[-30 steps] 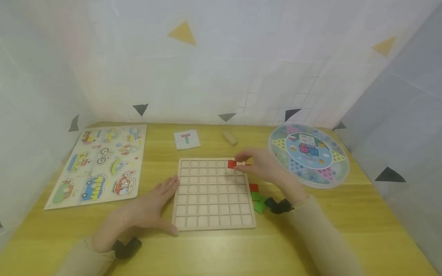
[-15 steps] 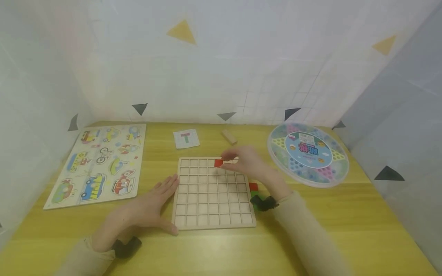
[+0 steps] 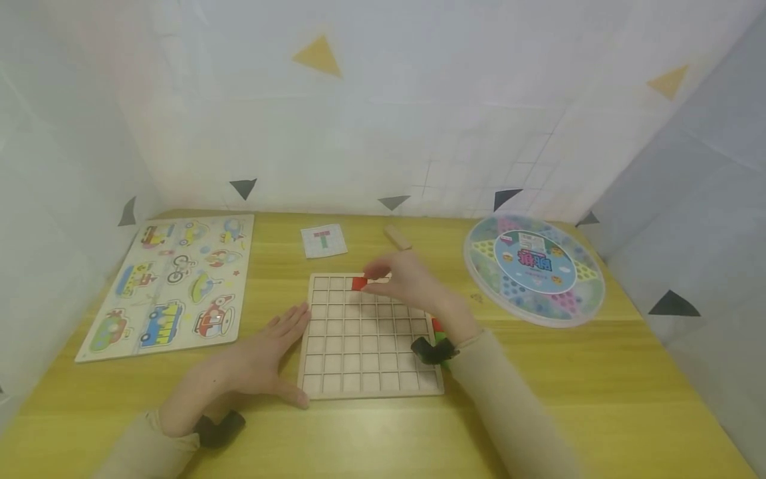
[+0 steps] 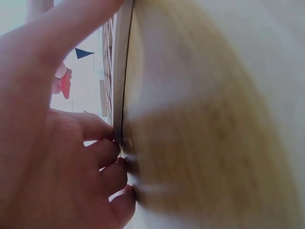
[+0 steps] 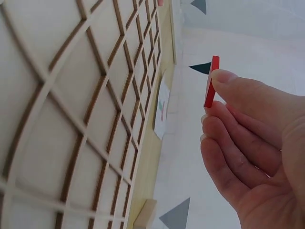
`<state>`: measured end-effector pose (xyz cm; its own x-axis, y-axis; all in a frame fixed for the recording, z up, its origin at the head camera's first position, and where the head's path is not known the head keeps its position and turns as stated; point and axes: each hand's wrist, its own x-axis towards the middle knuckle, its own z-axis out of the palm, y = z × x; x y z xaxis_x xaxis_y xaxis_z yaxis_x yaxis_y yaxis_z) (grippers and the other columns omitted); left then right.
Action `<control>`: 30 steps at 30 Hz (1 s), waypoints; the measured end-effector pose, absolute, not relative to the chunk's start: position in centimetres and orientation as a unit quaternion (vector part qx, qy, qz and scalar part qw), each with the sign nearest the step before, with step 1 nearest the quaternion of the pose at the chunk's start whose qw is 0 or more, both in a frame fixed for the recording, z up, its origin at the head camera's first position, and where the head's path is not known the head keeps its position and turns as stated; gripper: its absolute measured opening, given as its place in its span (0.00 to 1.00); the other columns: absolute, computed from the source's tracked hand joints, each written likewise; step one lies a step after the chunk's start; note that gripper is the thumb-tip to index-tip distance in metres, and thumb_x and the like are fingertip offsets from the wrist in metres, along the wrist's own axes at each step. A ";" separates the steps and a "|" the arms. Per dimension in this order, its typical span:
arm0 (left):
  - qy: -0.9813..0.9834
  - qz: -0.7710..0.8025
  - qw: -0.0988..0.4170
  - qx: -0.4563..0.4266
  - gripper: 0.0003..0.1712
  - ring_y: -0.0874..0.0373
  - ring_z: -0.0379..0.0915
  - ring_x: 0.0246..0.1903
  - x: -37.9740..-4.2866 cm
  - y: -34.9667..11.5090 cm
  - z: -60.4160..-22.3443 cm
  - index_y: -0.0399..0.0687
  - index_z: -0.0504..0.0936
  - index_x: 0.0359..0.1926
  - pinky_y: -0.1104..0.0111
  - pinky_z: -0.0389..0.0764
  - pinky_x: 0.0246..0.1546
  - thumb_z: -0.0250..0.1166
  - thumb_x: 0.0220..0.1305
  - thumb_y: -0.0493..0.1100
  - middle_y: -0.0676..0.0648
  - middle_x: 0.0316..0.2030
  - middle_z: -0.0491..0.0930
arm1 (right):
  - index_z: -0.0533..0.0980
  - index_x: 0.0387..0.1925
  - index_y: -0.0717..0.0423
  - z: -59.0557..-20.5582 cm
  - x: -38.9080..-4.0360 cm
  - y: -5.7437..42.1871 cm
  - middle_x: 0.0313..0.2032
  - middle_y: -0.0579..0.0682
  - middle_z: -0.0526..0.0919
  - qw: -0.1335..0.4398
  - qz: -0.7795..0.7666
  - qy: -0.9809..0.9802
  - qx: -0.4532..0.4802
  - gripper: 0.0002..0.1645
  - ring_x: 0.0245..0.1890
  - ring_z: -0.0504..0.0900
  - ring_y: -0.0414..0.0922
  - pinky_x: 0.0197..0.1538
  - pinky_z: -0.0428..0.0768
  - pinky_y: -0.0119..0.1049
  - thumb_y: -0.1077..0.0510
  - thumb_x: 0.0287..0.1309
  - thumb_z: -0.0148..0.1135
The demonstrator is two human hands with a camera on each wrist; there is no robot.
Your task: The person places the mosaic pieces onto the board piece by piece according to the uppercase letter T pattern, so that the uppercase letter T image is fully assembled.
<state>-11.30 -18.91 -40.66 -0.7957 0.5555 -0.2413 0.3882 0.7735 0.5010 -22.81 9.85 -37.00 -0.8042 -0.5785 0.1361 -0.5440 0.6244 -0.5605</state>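
Observation:
My right hand [image 3: 409, 283] pinches a thin red square tile [image 3: 359, 284] between thumb and fingers. The tile is held above the back row of a wooden grid board [image 3: 371, 395]. In the right wrist view, the tile [image 5: 211, 83] is edge-on and apart from the board [image 5: 71, 119]. My left hand [image 3: 257, 359] lies spread at the board's left side. The left wrist view has its fingertips touching the board's edge [image 4: 121, 71]. Beside the board's right edge, a red tile [image 3: 437, 325] and a green tile [image 3: 440, 336] are partly hidden by my right wrist.
Behind the board lie a card [image 3: 324, 241] printed with a red-and-green T shape and a small wooden block [image 3: 397, 237]. A vehicle picture puzzle [image 3: 173, 286] is at the left. A round game box [image 3: 534, 269] is at the back right, and white sheeting [image 3: 383, 120] surrounds the table.
My right hand has carried the red tile leftward along the board's back row, from near the right corner to around the middle. My left hand stays in place.

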 end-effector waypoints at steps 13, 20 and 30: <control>0.919 0.225 0.197 0.255 0.82 0.36 0.30 0.77 -11.4 -19.1 -41.0 0.42 0.37 0.80 0.41 0.45 0.75 0.70 0.38 0.80 0.41 0.80 0.31 | 0.85 0.48 0.53 -38.7 -22.8 8.0 0.44 0.45 0.89 0.054 -0.319 0.900 -0.292 0.19 0.45 0.85 0.41 0.52 0.83 0.35 0.54 0.54 0.76; 0.920 0.226 0.202 0.249 0.82 0.35 0.30 0.77 -11.4 -19.1 -40.5 0.43 0.37 0.80 0.40 0.46 0.74 0.70 0.38 0.80 0.41 0.80 0.31 | 0.84 0.51 0.55 -38.6 -22.4 7.2 0.44 0.46 0.89 0.069 -0.335 0.896 -0.283 0.22 0.45 0.85 0.42 0.53 0.83 0.38 0.54 0.55 0.75; 0.919 0.231 0.208 0.243 0.82 0.35 0.29 0.77 -11.4 -19.1 -40.5 0.44 0.36 0.80 0.40 0.45 0.74 0.71 0.38 0.79 0.41 0.80 0.30 | 0.84 0.50 0.55 -39.7 -23.0 7.8 0.43 0.44 0.87 0.102 -0.358 0.889 -0.265 0.22 0.45 0.83 0.41 0.53 0.82 0.38 0.52 0.55 0.75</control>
